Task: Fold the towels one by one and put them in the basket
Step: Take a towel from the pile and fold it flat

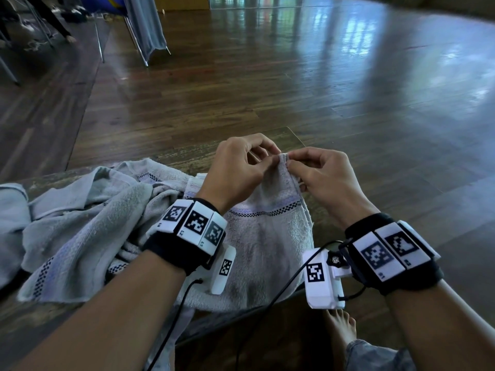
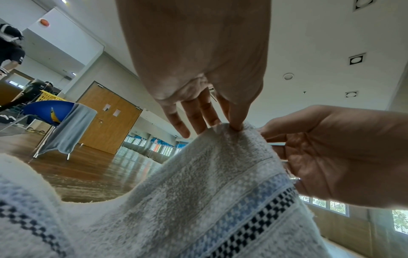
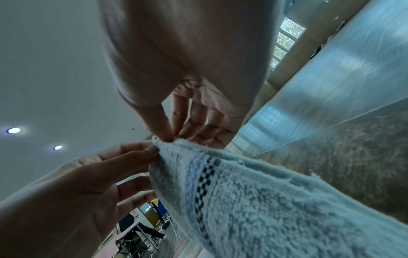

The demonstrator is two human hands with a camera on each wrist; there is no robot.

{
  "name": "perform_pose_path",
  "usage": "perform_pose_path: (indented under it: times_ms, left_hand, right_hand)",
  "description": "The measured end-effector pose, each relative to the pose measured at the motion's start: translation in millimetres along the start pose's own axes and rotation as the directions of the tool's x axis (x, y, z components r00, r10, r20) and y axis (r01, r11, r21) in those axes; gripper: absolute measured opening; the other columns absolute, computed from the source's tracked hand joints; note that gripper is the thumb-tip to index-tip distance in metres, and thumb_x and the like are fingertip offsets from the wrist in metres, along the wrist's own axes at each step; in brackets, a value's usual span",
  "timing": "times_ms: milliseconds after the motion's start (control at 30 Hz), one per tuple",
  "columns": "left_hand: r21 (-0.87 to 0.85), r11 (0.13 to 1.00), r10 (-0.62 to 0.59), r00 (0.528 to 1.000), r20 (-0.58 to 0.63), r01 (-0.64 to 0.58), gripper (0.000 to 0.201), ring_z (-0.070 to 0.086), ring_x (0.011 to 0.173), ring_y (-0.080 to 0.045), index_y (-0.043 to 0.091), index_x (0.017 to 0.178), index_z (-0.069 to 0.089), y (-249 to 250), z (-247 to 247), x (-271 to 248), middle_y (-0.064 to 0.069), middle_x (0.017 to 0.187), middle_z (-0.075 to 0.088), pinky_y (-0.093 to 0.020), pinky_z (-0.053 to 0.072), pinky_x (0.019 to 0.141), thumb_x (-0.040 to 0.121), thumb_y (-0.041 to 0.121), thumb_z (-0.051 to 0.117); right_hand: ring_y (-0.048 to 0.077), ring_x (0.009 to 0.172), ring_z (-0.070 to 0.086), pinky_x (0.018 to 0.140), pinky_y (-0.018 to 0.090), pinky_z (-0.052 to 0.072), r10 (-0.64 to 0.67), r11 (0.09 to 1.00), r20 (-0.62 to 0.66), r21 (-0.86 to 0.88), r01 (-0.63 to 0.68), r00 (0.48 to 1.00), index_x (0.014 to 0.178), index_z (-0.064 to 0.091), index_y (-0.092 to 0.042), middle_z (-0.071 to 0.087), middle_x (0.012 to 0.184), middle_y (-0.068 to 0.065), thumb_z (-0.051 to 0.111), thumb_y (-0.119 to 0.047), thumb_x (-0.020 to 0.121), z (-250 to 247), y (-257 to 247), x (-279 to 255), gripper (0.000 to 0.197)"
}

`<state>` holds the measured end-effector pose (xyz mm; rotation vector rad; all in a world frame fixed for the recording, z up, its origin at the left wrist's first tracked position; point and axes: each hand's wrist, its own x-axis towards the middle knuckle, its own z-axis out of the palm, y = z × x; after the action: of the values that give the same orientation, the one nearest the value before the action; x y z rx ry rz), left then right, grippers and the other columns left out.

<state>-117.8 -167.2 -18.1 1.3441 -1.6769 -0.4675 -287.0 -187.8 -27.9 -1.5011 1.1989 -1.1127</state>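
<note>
Apparently both hands (image 1: 278,167) pinch towel (image 1: 270,236)

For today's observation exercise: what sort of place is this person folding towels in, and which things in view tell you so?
Probably a large hall, such as a community or dance hall. The wide polished wooden floor is open, wooden double doors stand at the far wall, and folding chairs sit at the edge, one draped with cloth.

Blk wristbands (image 1: 184,236), white tags, poss. cams.
</note>
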Motion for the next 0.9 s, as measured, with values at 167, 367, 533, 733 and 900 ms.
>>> perform_pose_path:
  times_ms: [167,367,533,733,900]
  left_hand:
    - [0.017,1.000,0.008,1.000,-0.008,-0.008,0.001,0.064,0.071,-0.004,0.021,0.087,0.074,-0.5,0.2,0.8,0.013,0.076,0.068,-0.015,0.052,0.063,0.087,0.020,0.073]
    - [0.020,1.000,0.003,1.000,-0.004,-0.003,0.002,0.064,0.071,-0.003,0.021,0.087,0.075,-2.6,1.1,1.0,0.014,0.076,0.067,-0.015,0.051,0.064,0.087,0.020,0.073]
    - [0.007,1.000,0.002,1.000,-0.002,-0.002,0.004,0.065,0.074,-0.006,0.019,0.088,0.075,-2.5,1.1,0.8,0.007,0.078,0.070,-0.018,0.052,0.067,0.087,0.022,0.073]
    - [-0.015,1.000,-0.008,1.000,0.016,0.008,0.004,0.067,0.075,-0.010,0.019,0.089,0.076,-2.4,2.5,-0.2,0.003,0.079,0.072,-0.020,0.053,0.068,0.088,0.021,0.072]
    - [-0.020,1.000,-0.009,1.000,0.023,0.010,0.005,0.066,0.073,-0.010,0.019,0.088,0.075,-3.9,3.5,-1.3,0.005,0.078,0.070,-0.019,0.051,0.065,0.088,0.023,0.073]
  right_hand:
    - [0.000,0.066,0.068,0.061,0.016,0.053,-0.005,1.000,-0.034,-0.021,0.005,0.999,0.087,0.078,-0.020,0.075,0.073,-0.007,0.076,-0.013,0.088,-3.1,1.1,0.9,0.007]
    - [-0.002,0.064,0.067,0.061,0.016,0.052,-0.026,0.999,-0.023,-0.042,0.025,0.999,0.087,0.080,-0.022,0.076,0.073,-0.008,0.075,-0.014,0.089,-2.8,0.4,-0.7,0.010]
    - [0.001,0.064,0.066,0.063,0.020,0.051,-0.041,0.999,-0.017,-0.029,0.041,0.999,0.088,0.081,-0.018,0.077,0.076,-0.004,0.077,-0.023,0.087,-1.1,-1.0,-2.5,0.007]
    - [0.003,0.063,0.064,0.064,0.023,0.053,-0.041,0.998,-0.050,-0.048,0.038,0.998,0.086,0.079,-0.017,0.072,0.070,-0.005,0.083,-0.027,0.082,7.3,4.8,-2.2,0.012]
    - [0.002,0.067,0.065,0.068,0.024,0.055,-0.060,0.994,-0.060,-0.091,0.054,0.996,0.086,0.079,-0.018,0.073,0.075,-0.005,0.084,-0.032,0.080,6.2,5.9,-1.7,0.016]
